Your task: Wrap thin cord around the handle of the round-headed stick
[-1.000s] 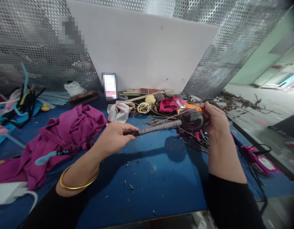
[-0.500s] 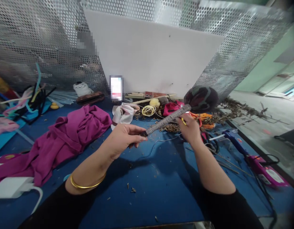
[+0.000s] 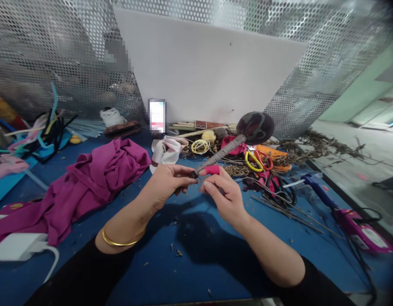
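My left hand (image 3: 169, 183) pinches the near end of a thin wrapped stick (image 3: 220, 155) that rises away to a dark camouflage-patterned ball (image 3: 255, 126) at its far tip. My right hand (image 3: 222, 192) is closed at the same near end, its fingers pinched right beside the left fingertips; its forefinger wears a red finger cover (image 3: 212, 170). Both hands hover over the blue table (image 3: 196, 250). What the right fingers grip is too small to make out.
A magenta cloth (image 3: 97, 178) lies at left, with a white charger (image 3: 19, 246) near it. Scissors (image 3: 258, 160), dry twigs (image 3: 288, 208), a yellow coil (image 3: 200, 146) and a glue gun (image 3: 339, 210) clutter the right and back. A white board (image 3: 209, 72) leans on perforated metal.
My right hand left the ball end, slid down the stick and now meets my left hand at the near end. The ball end has swung up and away.
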Demonstrator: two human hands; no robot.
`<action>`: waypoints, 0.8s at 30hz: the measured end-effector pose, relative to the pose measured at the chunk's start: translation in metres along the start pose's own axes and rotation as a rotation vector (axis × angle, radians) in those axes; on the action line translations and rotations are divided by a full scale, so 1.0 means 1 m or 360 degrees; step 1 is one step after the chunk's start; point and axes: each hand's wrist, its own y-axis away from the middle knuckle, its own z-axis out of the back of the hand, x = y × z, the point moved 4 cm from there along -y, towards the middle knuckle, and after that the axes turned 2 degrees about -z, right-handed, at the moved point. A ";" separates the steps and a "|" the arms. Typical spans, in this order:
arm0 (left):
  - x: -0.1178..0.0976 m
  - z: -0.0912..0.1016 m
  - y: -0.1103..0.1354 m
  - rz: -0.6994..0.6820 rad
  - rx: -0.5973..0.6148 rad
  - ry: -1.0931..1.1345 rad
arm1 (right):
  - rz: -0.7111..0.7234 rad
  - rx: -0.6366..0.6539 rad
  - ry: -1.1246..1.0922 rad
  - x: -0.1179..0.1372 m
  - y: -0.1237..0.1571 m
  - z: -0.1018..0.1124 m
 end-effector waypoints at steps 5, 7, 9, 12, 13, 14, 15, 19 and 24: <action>0.002 -0.010 0.002 0.0115 0.0035 0.0134 | -0.0199 0.0213 -0.0390 -0.008 0.003 -0.011; 0.001 -0.013 0.004 0.0130 0.0021 0.0108 | -0.0148 0.0169 -0.0237 -0.011 0.004 -0.009; -0.001 -0.016 0.005 0.0132 0.0004 0.0077 | -0.0051 0.0135 -0.0049 -0.012 0.006 -0.007; -0.004 -0.018 0.005 0.0081 -0.0053 -0.0026 | 0.0054 0.0111 0.0125 -0.010 0.008 -0.005; -0.005 -0.018 0.005 0.0060 -0.0061 -0.0060 | 0.0074 0.0104 0.0153 -0.009 0.008 -0.005; -0.005 -0.018 0.005 0.0042 -0.0066 -0.0084 | 0.0094 0.0099 0.0173 -0.008 0.009 -0.005; -0.005 -0.018 0.005 0.0029 -0.0065 -0.0101 | 0.0108 0.0096 0.0187 -0.007 0.009 -0.005; -0.005 -0.017 0.005 -0.0008 -0.0069 -0.0130 | 0.0143 0.0085 0.0200 -0.003 0.010 -0.005; -0.002 -0.017 0.004 -0.0067 -0.0073 -0.0145 | 0.0167 0.0131 0.0216 -0.001 0.012 -0.007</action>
